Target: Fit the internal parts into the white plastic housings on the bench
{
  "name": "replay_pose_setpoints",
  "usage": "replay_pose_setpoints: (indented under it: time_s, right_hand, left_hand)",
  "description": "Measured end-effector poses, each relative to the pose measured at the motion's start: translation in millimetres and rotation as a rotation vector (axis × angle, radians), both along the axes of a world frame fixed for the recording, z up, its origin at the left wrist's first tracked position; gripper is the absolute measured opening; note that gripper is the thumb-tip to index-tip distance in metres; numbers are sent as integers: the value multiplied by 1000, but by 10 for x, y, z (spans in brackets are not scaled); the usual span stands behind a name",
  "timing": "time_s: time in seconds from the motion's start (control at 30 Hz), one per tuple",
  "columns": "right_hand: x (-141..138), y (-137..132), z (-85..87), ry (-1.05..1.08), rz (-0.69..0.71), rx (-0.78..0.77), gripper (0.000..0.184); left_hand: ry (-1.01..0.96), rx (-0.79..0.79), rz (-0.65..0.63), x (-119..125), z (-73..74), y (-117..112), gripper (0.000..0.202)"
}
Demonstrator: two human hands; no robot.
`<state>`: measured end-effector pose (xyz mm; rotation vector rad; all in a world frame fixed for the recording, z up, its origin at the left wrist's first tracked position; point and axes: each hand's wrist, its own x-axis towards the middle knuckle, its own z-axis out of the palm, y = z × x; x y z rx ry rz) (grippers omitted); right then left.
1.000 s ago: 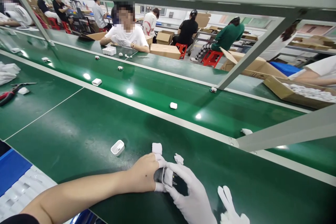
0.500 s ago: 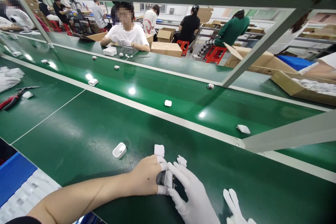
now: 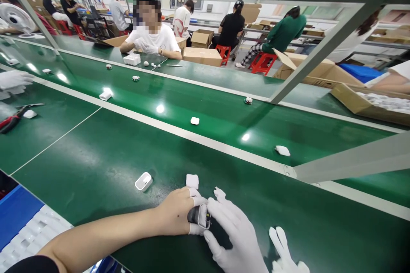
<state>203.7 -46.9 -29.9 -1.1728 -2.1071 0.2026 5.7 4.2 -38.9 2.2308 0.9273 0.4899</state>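
Case (image 3: 199,216) pinched between both hands low over desk (image 3: 96,158) for steadiness: left hand (image 3: 176,215) closed round it, gloved right hand (image 3: 232,232) fingers on its far side, probably pressing.

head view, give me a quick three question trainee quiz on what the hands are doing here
1. True or false: the right hand wears a white glove.
2. What do both hands hold between them? A) red pliers B) a small dark part with a white frame C) a cardboard box
3. What lies on the green table just left of the left hand?

Key: 1 true. 2 B, the small part. 3 an open white case shell.
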Motion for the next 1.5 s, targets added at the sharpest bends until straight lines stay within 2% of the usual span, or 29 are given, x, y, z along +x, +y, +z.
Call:
replay_pose_setpoints:
  time_s: [0.1,0.17,0.33,0.47,0.87,0.97,1.07,1.13,1.17,1.23,1.27,1.33,1.4,1.5]
  right_hand:
    - [-37,59,10,73,-27,-158,47]
    - [-65,83,15,122,-13,-203,40]
    - [-70,75,49,223,-11,-198,34]
    - [-50,52,92,296,-34,-155,33]
    - [-81,61,74,191,-56,-184,30]
    - [-85,64,59,146,-23,-212,32]
    - [-86,56,57,118,-13,-221,29]
    - [-80,47,53,133,-20,-218,28]
    - [-78,41,47,142,-15,-221,29]
    - [-78,29,25,156,-8,-233,31]
    - [-82,22,10,159,-8,-236,31]
    - [-93,11,-26,163,-19,-232,31]
    - [-106,4,-57,170,-23,-217,32]
    - [-113,-1,-68,195,-11,-172,35]
  left_hand:
    - [44,8,4,6,-6,7,43]
    - [51,13,-2,9,-10,9,41]
    - [64,39,-12,16,-8,8,40]
    - [48,42,-12,18,-20,-5,48]
    - [52,70,-8,31,-46,8,46]
    - [141,55,-17,18,73,-54,41]
    - [267,21,-54,-69,400,-65,54]
    - [278,58,-14,-142,671,98,59]
    - [259,116,69,-171,791,257,47]
    - [303,267,287,-205,951,719,45]
    - [356,309,390,-214,980,996,47]
    - [414,305,568,-236,944,1546,49]
    - [435,277,650,-288,833,1981,48]
    - [456,235,707,-420,664,2301,35]
